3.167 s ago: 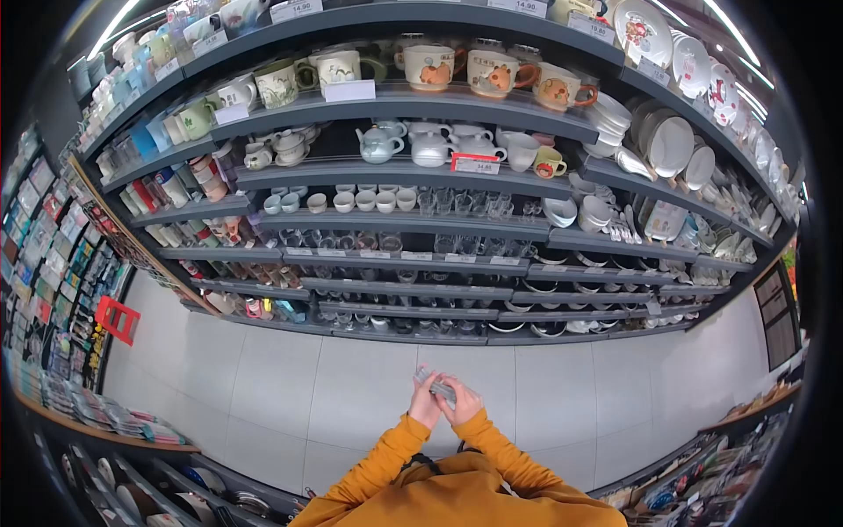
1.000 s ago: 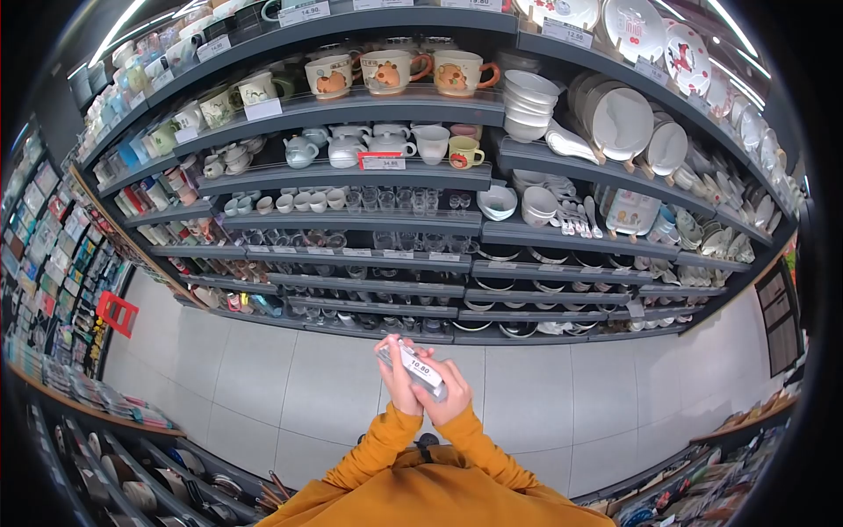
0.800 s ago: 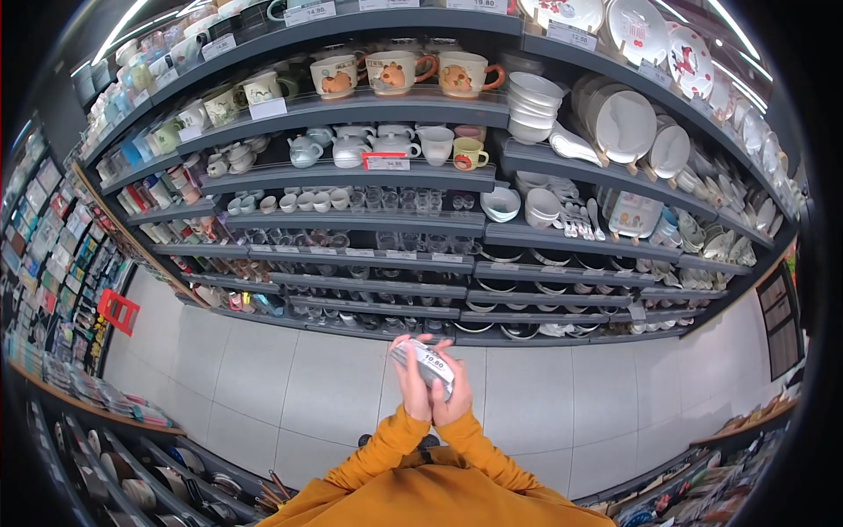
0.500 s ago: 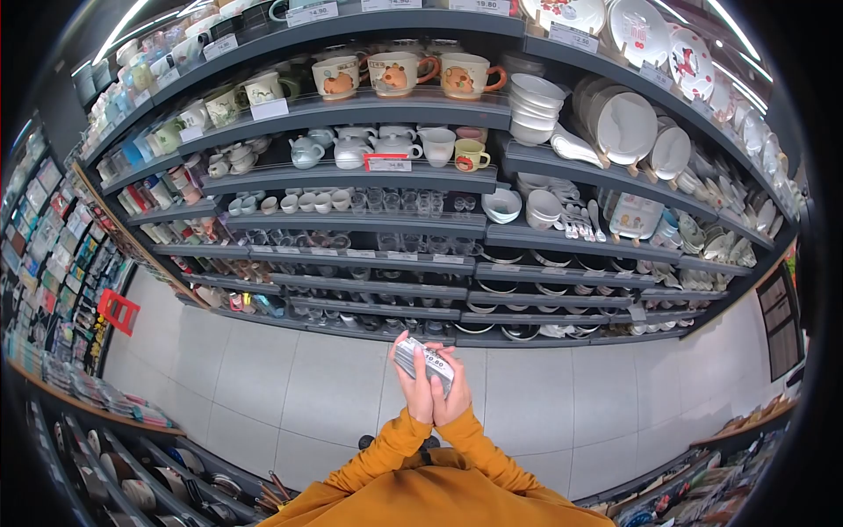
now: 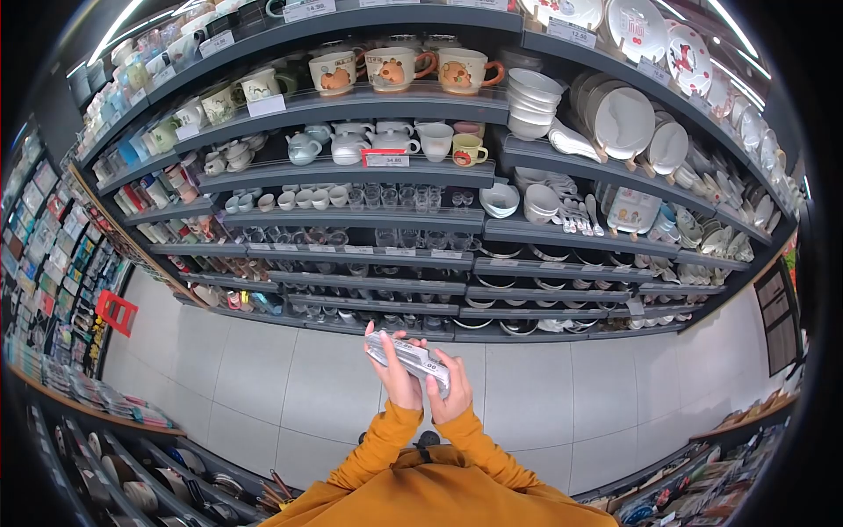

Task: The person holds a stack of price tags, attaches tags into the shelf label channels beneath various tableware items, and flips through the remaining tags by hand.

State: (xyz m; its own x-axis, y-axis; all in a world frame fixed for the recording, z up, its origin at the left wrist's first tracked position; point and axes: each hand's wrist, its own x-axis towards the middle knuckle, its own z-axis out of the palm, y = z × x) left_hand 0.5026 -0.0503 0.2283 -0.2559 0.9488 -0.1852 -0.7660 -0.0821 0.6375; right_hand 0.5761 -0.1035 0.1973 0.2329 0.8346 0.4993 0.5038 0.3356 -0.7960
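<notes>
Between my two hands is a stack of price tags [image 5: 407, 353], long and pale with black printed figures on the upper faces. My left hand [image 5: 395, 379] is closed around the left end, its thumb along the near side. At the right end my right hand [image 5: 452, 394] grips the stack, with fingers along its edge. Both hands are held over the tiled floor, in front of the shelving. The undersides of the tags and some fingertips are hidden.
Ahead, tall grey shelving carries mugs with orange handles [image 5: 391, 70], teapots [image 5: 350, 146], glasses [image 5: 386, 195], white bowls [image 5: 532, 101] and plates [image 5: 622, 123]. A red step stool [image 5: 116, 314] stands on the left. Low displays flank me behind; pale floor tiles [image 5: 334, 369] lie between.
My hands have moved slightly apart. The tags, earlier squared together and clasped, are now spread lengthwise, with the left end further left.
</notes>
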